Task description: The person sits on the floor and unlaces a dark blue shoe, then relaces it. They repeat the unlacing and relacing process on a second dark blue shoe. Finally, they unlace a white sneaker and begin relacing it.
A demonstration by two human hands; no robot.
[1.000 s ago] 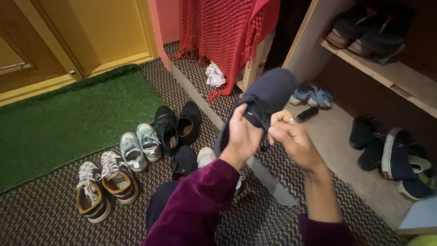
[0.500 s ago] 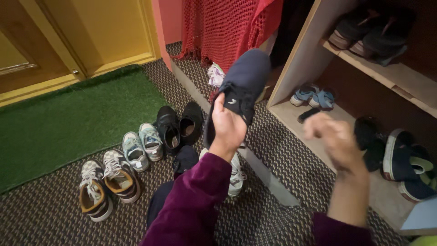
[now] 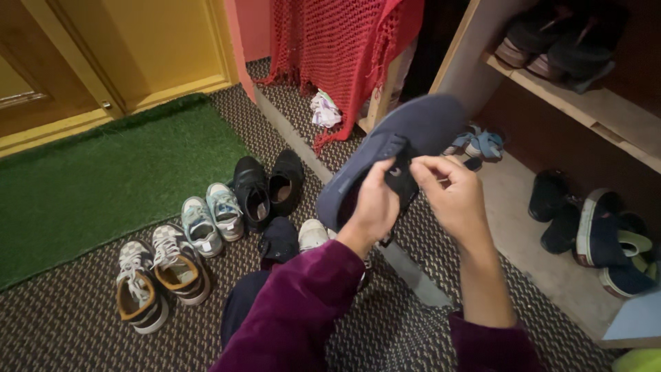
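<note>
The left hand (image 3: 375, 207) grips a dark navy canvas sneaker (image 3: 396, 148) held up before the pale wooden shoe rack (image 3: 516, 207); the right hand (image 3: 451, 196) pinches its laces at the tongue. Lacing looks unfinished, the sneaker not yet shelved

The right hand (image 3: 451, 196), which half a second ago hung blurred and clear of the shoe over the lower shelf (image 3: 523, 227), has returned to the navy shoe (image 3: 399, 148); its fingertips now pinch at the tongue, touching the shoe beside the left hand (image 3: 375, 207). The shoe has shifted right and lower, its toe now against the shelf's upright rather than before the red netting (image 3: 337, 41). The left hand's grip sits lower on the shoe's opening.
</note>
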